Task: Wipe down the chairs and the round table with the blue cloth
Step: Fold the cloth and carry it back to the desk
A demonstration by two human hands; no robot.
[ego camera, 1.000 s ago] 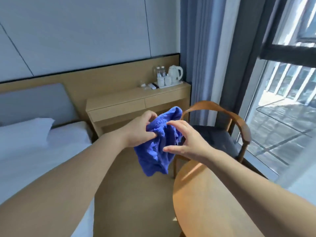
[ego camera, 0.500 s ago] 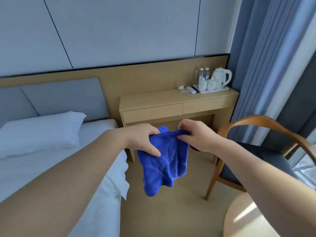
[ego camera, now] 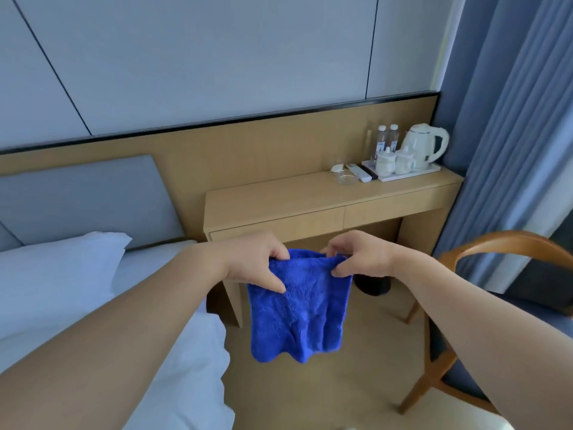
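I have the blue cloth (ego camera: pixel 300 308) pinched at its top corners, my left hand (ego camera: pixel 257 265) gripping one and my right hand (ego camera: pixel 356 257) the other, so it hangs flat in the air above the floor. The wooden chair (ego camera: pixel 502 243) stands to my right, the bed (ego camera: pixel 93 305) to my left, the counter (ego camera: pixel 325 203) behind.

No legible text, brand, number or sign anywhere in view, labels on the two clear plastic water bottles (ego camera: pixel 386 141) on the light wooden desk (ego camera: pixel 310 197) too small and blurred to read
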